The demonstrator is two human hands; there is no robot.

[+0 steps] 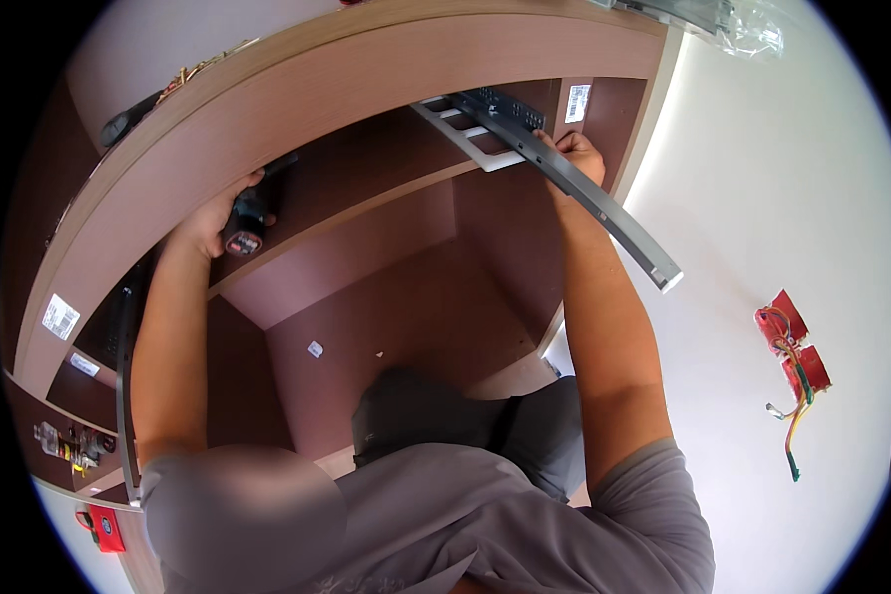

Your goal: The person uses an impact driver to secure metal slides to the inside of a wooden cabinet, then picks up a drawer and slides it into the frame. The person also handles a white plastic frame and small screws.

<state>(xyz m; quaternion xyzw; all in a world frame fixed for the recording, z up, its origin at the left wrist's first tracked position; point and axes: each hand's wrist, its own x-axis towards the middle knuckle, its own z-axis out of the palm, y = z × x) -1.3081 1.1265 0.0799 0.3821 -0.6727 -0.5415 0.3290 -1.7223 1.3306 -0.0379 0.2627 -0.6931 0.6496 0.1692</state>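
Observation:
In my left hand (213,220) is a dark cordless drill (247,220), its rounded end toward me and its front reaching into the cabinet's upper compartment. My right hand (576,156) is up by the compartment's right side wall, fingers curled at the edge of a long grey metal drawer slide (604,208). Part of that hand is hidden behind the slide, which juts out of the cabinet toward me. Beside the slide's inner part is a dark perforated metal strip (505,107). A pale slotted frame (487,156) sits just left of the slide.
The wooden cabinet's front rail (366,84) arches above my hands. Another metal slide (124,386) sticks out at the left. Loose wires (794,386) hang from red boxes in the white wall at right. Clear plastic (752,35) lies on top.

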